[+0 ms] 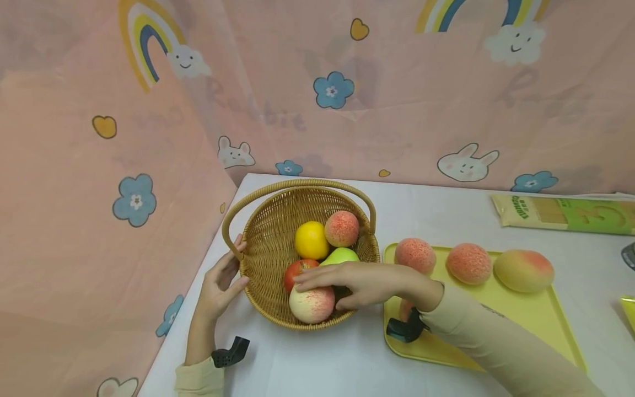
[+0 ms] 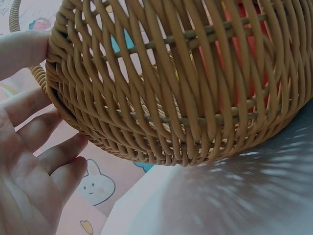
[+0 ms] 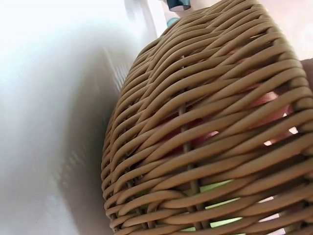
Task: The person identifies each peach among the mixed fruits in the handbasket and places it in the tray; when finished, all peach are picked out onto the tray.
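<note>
Pink cloth printed with rainbows, rabbits and flowers hangs behind a white counter (image 1: 436,209); on it stands a wicker basket (image 1: 268,231) with an arched handle, holding a yellow fruit (image 1: 311,240), a peach (image 1: 342,228), a green pear (image 1: 342,255), a red apple (image 1: 296,270) and a pale peach (image 1: 311,305) at its near wall; the right hand (image 1: 364,282) lies over that pale peach, fingers curled around its top; the left hand (image 1: 220,286), fingers relaxed and spread, touches the basket's outer left wall near the handle base; just right, a yellow tray (image 1: 550,325) carries three more peaches (image 1: 468,263); a green packet (image 1: 570,214) lies further back.
</note>
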A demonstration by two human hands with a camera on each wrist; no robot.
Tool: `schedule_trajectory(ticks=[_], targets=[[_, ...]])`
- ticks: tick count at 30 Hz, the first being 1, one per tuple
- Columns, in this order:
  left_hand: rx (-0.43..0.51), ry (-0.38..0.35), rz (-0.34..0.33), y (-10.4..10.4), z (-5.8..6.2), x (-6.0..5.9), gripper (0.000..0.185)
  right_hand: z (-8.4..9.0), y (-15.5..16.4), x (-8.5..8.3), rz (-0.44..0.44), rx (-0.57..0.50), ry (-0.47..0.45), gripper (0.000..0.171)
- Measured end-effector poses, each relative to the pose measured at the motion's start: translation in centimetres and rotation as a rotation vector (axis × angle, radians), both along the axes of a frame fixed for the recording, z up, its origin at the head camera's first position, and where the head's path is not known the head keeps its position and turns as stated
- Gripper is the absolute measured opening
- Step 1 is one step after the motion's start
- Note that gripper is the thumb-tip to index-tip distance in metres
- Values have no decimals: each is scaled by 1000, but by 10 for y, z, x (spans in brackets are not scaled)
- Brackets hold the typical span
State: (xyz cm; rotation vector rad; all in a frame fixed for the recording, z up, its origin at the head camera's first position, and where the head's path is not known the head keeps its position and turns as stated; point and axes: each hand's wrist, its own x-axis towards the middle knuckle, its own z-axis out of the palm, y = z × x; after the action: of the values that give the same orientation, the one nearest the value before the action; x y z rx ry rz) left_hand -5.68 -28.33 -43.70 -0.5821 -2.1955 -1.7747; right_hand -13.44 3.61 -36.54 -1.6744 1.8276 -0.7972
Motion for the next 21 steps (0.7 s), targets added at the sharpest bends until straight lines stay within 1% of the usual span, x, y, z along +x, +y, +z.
schedule_trajectory(ticks=[5,9,12,15,18,21], targets=[[5,7,-8,-1,-1,0,61,-1,-5,0,-1,19,27,72],[5,11,-8,-1,-1,-1,61,-4,-7,2,-10,9,77,73],[5,12,-7,-1,-1,-1,61,-5,-9,3,-26,-4,134,70],[2,5,-2,-1,-1,-1,61,-7,-10,4,-42,-16,171,67],[-1,1,2,-1,-1,-1,61,-8,-11,4,-54,-35,192,65],[0,6,-2,0,-1,-1,61,-9,-11,3,-68,-59,194,64]])
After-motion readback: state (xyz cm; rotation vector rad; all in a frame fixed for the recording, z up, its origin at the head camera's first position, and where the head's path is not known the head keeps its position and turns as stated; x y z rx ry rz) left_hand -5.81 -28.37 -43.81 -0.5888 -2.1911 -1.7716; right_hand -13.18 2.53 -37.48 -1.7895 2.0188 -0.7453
